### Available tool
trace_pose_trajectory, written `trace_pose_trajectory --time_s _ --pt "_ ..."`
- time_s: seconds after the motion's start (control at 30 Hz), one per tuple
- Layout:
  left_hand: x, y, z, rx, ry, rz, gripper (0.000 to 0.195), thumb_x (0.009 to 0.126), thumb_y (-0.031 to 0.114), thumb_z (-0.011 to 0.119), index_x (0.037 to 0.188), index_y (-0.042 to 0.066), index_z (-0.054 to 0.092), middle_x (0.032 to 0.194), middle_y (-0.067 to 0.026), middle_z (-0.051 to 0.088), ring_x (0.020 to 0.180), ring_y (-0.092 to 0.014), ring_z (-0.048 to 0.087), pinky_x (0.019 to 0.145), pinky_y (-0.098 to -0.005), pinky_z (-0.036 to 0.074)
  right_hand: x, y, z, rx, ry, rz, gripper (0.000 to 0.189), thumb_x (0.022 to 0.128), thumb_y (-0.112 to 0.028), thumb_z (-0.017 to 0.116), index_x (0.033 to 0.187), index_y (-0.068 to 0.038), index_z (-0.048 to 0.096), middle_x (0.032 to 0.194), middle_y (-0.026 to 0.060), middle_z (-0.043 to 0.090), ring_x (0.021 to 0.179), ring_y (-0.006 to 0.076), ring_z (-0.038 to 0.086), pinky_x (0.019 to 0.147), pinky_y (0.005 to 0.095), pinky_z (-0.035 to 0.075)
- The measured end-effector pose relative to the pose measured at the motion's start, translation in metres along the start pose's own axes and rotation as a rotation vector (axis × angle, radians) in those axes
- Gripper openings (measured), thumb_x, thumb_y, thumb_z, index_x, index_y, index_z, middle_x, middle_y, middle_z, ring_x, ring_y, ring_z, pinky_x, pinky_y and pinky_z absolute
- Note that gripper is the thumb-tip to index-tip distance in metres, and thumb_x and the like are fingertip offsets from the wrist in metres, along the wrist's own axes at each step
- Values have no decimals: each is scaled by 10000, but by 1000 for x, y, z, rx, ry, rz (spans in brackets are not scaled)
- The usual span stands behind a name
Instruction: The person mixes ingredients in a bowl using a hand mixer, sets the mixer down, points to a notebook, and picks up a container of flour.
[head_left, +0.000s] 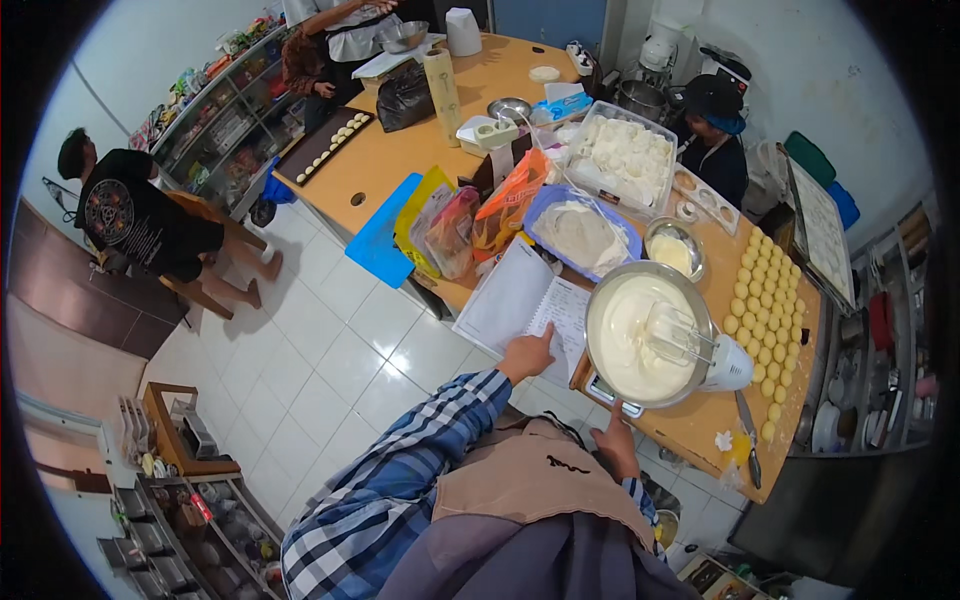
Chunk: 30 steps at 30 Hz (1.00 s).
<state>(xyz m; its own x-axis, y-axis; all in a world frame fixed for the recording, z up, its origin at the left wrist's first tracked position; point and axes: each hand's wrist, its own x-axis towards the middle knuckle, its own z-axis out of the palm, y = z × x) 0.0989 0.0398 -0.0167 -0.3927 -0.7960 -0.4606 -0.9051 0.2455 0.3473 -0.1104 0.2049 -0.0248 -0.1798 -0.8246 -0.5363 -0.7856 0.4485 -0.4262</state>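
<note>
With its index finger stretched out, my left hand (527, 357) touches the written page of an open spiral notebook (504, 300). My right hand (616, 444) points its index finger at the front edge of a kitchen scale (632, 410), thumb apart and nothing held. On that scale stands a large metal mixing bowl (592, 330) of pale, creamy batter (626, 352). A white electric hand mixer (729, 365) leans over the bowl's right rim, its wire beaters in the batter. The bowl hides most of the scale.
Rows of small dough balls (765, 307) and a knife (747, 427) lie to the right. Behind the bowl are a purple tub of flour (577, 229), a clear plastic container (622, 150) and a small metal bowl (679, 251). People are at the left, back and right.
</note>
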Motion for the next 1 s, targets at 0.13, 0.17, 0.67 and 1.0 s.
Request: trace_pose_trajectory --time_s 0.13,0.17,0.67,1.0 --pt "-1 3 -4 6 -6 -28 790 786 373 585 1401 106 167 924 -171 636 843 -317 617 713 -417 484 1 4 -6 -58 13 -96 878 740 -287 630 1374 19 106 955 305 580 913 417 568 800 446 446" --pt "-2 3 -3 4 -10 -23 790 786 373 585 1401 106 167 924 -171 636 843 -317 617 713 -417 484 1 2 -9 -59 13 -89 878 740 -287 630 1374 19 106 955 305 580 913 417 568 800 446 446" --pt "20 -2 2 16 -47 -21 933 746 370 648 1404 71 58 991 -201 612 895 -339 601 752 -421 479 -9 -14 -20 -34 -73 -42 965 722 -213 654 1389 -16 -15 1191 342 440 1097 426 462 920 411 388" --pt "30 -1 -11 49 -99 11 1072 686 358 713 1393 11 -15 973 -200 617 895 -332 600 745 -412 483 1 -2 -7 12 -107 44 951 735 -225 642 1393 -37 -18 1144 320 492 1054 430 499 884 418 414"
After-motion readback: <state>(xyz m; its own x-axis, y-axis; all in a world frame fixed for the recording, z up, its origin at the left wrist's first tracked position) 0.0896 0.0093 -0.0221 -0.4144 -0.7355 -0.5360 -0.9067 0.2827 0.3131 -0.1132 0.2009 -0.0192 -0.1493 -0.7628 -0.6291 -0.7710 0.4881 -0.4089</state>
